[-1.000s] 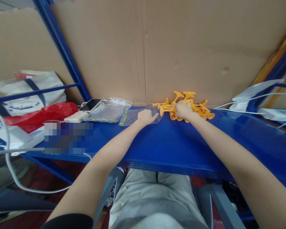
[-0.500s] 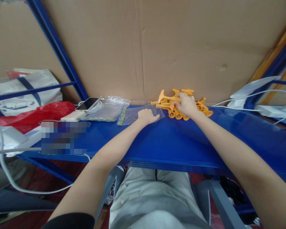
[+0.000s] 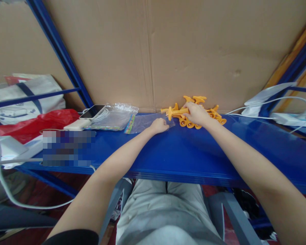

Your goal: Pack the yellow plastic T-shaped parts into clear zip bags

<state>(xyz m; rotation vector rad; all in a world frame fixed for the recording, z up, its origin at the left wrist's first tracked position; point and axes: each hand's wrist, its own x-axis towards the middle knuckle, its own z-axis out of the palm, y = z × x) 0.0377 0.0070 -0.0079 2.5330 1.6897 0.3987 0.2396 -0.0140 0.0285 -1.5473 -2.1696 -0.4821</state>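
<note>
Yellow piece (image 3: 177, 111) has lowered toward the clear bag (image 3: 142, 123), your right hand (image 3: 197, 114) closed around it, at two o'clock from your left hand (image 3: 160, 126), whose curled fingers likely steady the bag, pinch unclear; yellow pile (image 3: 190, 125) at three.

Dark black sleeve (image 3: 72, 237) with curved hem on left arm (image 3: 112, 163), left hand (image 3: 160, 125) and right hand (image 3: 197, 113) bare, pale grey-green, softly creased clothing (image 3: 153, 204) over lap.
</note>
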